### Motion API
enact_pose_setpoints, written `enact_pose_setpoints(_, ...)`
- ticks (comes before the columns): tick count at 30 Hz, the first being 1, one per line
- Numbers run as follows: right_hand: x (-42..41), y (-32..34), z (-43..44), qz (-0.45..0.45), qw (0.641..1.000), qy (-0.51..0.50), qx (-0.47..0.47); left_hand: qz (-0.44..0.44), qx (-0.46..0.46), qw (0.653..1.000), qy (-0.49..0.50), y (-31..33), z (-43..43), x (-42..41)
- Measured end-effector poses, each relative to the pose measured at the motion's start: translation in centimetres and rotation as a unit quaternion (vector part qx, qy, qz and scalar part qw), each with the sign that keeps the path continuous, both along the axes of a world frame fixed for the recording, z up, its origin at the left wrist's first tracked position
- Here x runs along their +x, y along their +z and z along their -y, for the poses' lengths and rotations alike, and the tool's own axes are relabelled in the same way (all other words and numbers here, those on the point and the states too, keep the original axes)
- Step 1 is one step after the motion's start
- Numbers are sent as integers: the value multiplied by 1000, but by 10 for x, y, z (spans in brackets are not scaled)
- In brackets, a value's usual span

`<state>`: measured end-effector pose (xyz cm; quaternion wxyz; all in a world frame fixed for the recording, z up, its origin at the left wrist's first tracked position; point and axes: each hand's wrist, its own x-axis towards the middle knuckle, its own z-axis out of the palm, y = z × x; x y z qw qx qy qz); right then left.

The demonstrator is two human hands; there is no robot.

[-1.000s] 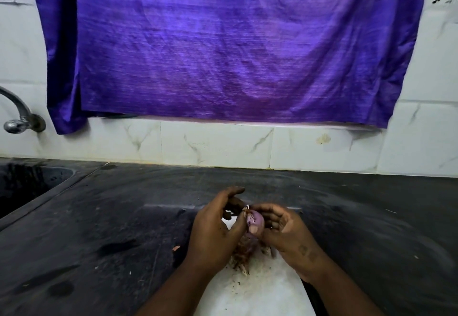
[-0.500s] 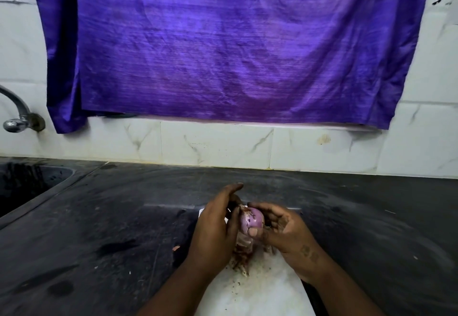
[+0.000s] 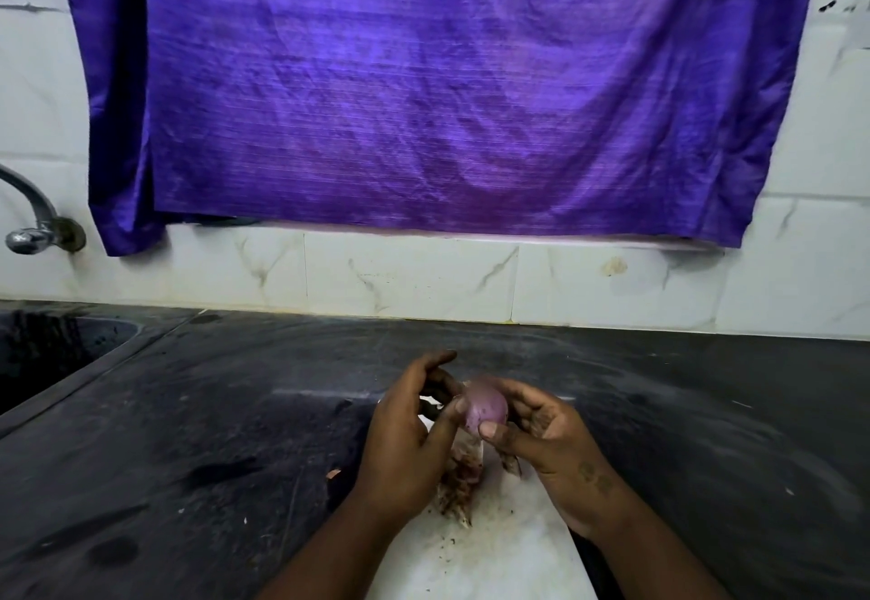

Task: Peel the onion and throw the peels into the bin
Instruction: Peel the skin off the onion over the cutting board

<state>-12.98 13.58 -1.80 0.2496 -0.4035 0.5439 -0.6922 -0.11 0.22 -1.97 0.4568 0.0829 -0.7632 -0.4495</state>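
- A purple cloth (image 3: 423, 91) is hanging over the tiled wall behind the dark counter (image 3: 188, 434).
- A white board (image 3: 494, 552) is lying on the counter, carrying loose peels (image 3: 459, 482).
- The left hand (image 3: 405, 439) is pinching the onion's skin.
- The right hand (image 3: 546, 434) is gripping the onion (image 3: 485, 404) above the board.
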Motion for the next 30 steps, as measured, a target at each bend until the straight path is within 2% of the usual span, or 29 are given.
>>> enact_pose_setpoints(7, 1, 0, 0, -14, 1000, -19, 8, -5, -59, 997, 41, -4, 4, -2)
enact_pose_setpoints(17, -1, 0, 1, 19, 999, 5, -30, 133, -76, 978, 142, -15, 17, -5)
enact_pose_setpoints(22, 5, 0, 2, 19, 1000, 8, 1, 123, -94, 977, 145, -11, 15, -5)
enact_pose_setpoints(24, 7, 0, 3, 17, 1000, 6, 16, 80, -85, 984, 132, -7, 13, -4)
enact_pose_setpoints(27, 9, 1, 3, 28, 999, 9, 22, 20, -33, 998, 48, 1, 5, -1)
enact_pose_setpoints(30, 10, 3, 2, 43, 999, 26, 18, 4, 3, 1000, -22, 4, 0, 2)
